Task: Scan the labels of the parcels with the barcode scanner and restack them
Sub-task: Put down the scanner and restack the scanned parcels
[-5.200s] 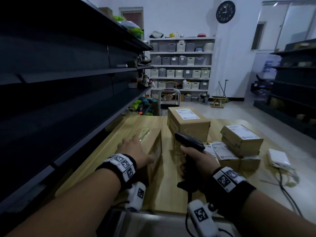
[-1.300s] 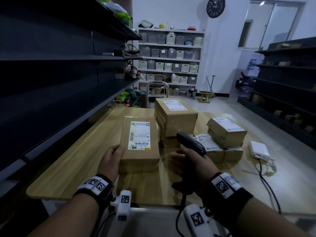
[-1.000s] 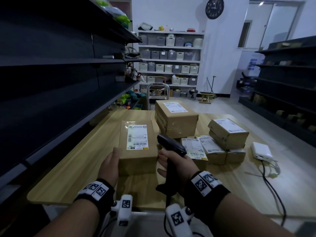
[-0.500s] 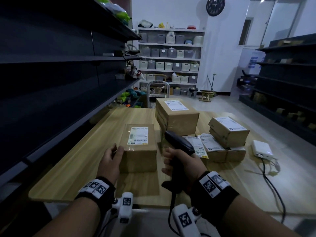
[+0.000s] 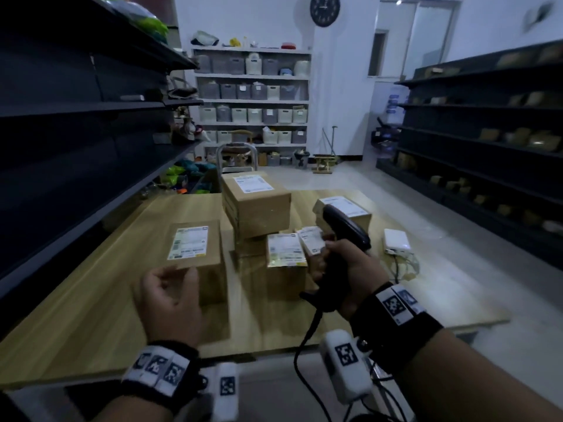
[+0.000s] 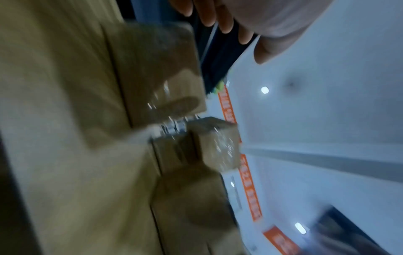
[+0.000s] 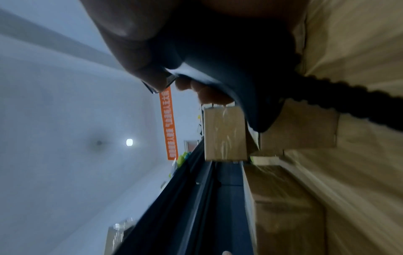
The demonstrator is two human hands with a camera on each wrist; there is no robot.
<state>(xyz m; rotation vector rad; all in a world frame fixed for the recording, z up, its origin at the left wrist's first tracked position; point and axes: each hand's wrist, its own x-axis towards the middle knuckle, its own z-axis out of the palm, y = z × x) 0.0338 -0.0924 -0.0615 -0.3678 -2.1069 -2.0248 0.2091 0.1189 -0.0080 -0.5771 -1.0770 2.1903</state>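
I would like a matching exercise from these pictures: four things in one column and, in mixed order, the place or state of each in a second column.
Things:
1. barcode scanner
2. parcel nearest the left hand
3. white box with a cable
4. wall clock

Places or states:
A. high on the far white wall
B. lying on the right part of the table
C. standing alone on the left, label facing up
D. held in the right hand

Pairs: 1-D, 2-C, 3-B, 4-A

Labelled parcel (image 5: 195, 254) lies left of the parcel stack (image 5: 256, 205) on the table (image 5: 91, 315).
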